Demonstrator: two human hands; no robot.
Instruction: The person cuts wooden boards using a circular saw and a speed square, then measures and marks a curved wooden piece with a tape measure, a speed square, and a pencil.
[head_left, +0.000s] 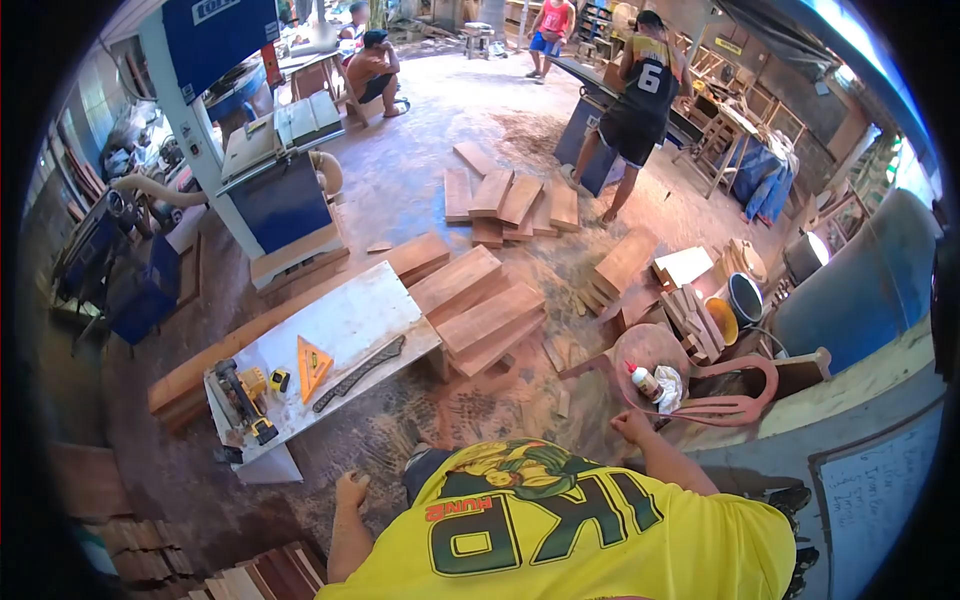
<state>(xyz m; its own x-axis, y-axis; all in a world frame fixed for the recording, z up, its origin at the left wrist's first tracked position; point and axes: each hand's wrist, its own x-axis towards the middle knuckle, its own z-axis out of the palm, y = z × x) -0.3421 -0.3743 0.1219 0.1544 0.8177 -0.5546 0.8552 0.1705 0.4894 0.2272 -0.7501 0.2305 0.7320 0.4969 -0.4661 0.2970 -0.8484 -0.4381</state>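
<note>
My left hand (pixel 352 490) hangs low beside my body with its fingers loosely curled, and no object shows in it. It is nearest the front of a white-topped workbench (pixel 350 310). On that top lie an orange triangular square (pixel 314 368), a dark curved strip (pixel 360 374), a small yellow-and-black tape measure (pixel 279 381) and a yellow-and-black cordless power tool (pixel 250 405). My right hand (pixel 632 426) is closed in a loose fist, apparently holding nothing. Just beyond it, a round wooden top (pixel 645 348) bears a white bottle with a red cap (pixel 645 382) and a crumpled white wrapper (pixel 670 390).
Stacked planks (pixel 490 315) lie right of the workbench, with more boards (pixel 515 200) farther off. A looped wooden piece (pixel 735 400), buckets (pixel 744 297) and a blue drum (pixel 850 280) stand right. A blue machine (pixel 285 200) is left. A person (pixel 645 90) works at another machine; others are behind.
</note>
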